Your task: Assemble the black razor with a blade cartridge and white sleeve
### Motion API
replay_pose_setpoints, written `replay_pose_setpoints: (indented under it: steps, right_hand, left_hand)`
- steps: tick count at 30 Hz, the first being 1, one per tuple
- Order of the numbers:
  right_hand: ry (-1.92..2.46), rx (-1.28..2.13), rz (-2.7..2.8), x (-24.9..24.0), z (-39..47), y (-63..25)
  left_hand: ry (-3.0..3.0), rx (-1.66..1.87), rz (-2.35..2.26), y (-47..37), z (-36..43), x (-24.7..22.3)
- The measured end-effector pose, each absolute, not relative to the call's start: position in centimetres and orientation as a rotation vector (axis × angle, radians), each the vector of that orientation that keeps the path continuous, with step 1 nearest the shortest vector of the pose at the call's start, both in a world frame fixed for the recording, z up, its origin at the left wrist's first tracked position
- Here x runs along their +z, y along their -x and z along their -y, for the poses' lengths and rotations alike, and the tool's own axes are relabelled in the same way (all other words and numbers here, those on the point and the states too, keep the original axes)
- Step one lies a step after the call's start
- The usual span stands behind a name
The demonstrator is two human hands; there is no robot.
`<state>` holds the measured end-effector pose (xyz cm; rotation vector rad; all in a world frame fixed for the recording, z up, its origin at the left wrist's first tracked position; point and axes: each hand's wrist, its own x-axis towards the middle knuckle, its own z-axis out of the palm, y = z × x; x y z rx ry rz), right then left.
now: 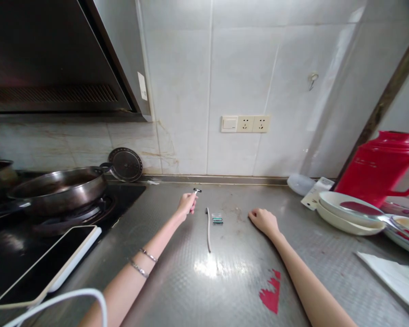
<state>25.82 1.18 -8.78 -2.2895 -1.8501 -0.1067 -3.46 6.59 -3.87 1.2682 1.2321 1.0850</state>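
Note:
My left hand (187,204) is closed around the handle of a small razor (197,190), its dark head sticking out past my fingers above the counter. My right hand (264,220) rests on the metal counter with its fingers curled in, and nothing shows in it. Between the hands lies a thin white toothbrush (209,231) with a dark head at its far end. Right beside it is a small clear case (217,219) with what look like green and black razor cartridges.
A torn red piece (271,293) lies on the steel counter (177,281). At left are a phone (51,265), a white cable (71,293) and a pan (64,184) on the stove. To the right stand stacked bowls (347,222), a red thermos jug (378,168) and white paper (395,277).

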Motion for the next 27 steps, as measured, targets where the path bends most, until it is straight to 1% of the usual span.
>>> replay_pose_setpoints:
  steps: [4,8,16,27]
  right_hand:
    - [2.299,-0.098,1.849,-8.8,-1.2,-25.8]
    - [2.290,-0.110,1.859,-8.8,-1.2,-25.9]
    - [2.300,-0.118,1.854,-8.7,-1.2,-25.8]
    - [2.305,-0.092,1.849,-8.7,-1.2,-25.8]
  left_hand:
    - [-0.990,1.054,-1.165,3.6,-6.4,-4.4]
    - [-0.878,0.984,-1.147,3.8,-6.3,-4.8]
    - [-0.860,0.928,-1.190,3.5,-6.4,-5.1]
    - [-0.883,0.997,-1.258,3.2,-6.5,-6.2]
